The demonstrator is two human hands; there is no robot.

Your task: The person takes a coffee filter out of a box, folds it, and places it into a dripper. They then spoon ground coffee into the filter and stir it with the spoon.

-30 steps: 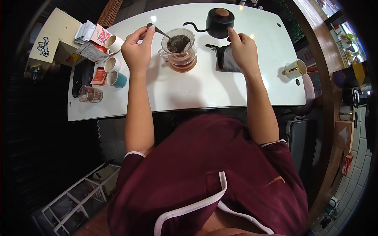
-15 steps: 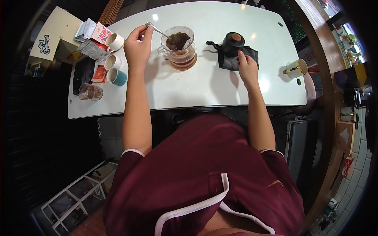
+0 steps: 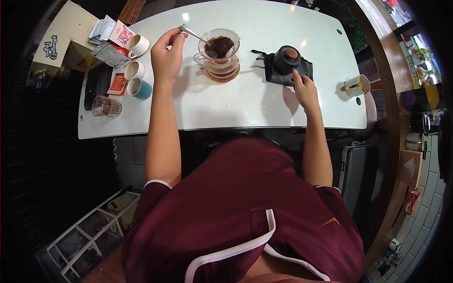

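Note:
My left hand [image 3: 168, 53] is closed around the handle of a metal spoon [image 3: 192, 33]. The spoon's lower end reaches into a clear dripper [image 3: 232, 55] holding wet dark coffee grounds [image 3: 219, 47]. Under the dripper stands a glass server [image 3: 222, 75] with brown liquid at its bottom. Over to the right, my right hand [image 3: 306, 89] pinches the near side of a black kettle [image 3: 285, 59], seen from above with a brown knob on its lid. A dark cloth [image 3: 278, 78] lies beneath the kettle. Whether the kettle rests on it or hovers just above, I cannot tell.
White mugs [image 3: 137, 45] and a teal cup [image 3: 139, 88] line the table's left side, with coffee bags [image 3: 120, 35] behind. A ribbed glass [image 3: 106, 106] stands near the left corner, before a cream machine [image 3: 59, 40]. A gold-and-white mug [image 3: 356, 86] is at the right edge.
The view has shifted slightly. My right hand and the kettle have moved a little toward me and to the right over the cloth. My left hand still has the spoon in the dripper.

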